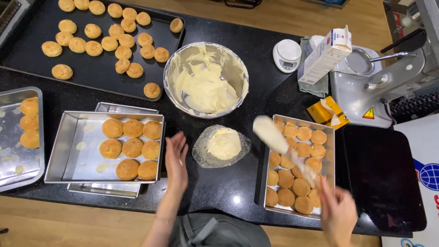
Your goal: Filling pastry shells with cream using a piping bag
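Note:
My left hand [176, 160] is open, fingers apart, hovering over the black counter just right of a square metal tray [66, 153] that holds round golden puffs [132, 148]. My right hand [336, 208] grips a cream-coated spatula [270, 133] by its handle, with the blade raised over the left edge of another metal tray [330, 158] filled with several puffs. Between the hands a small plastic-lined dish of pale cream [223, 144] sits on the counter. Behind it stands a large steel bowl of cream [206, 80].
A black baking sheet [27, 43] with several loose puffs lies at the back left. A further metal tray [9, 151] sits at the left edge. A kitchen scale [287, 55], a milk carton [325, 55], a stand mixer base [366, 91] and a yellow packet [325, 112] crowd the back right.

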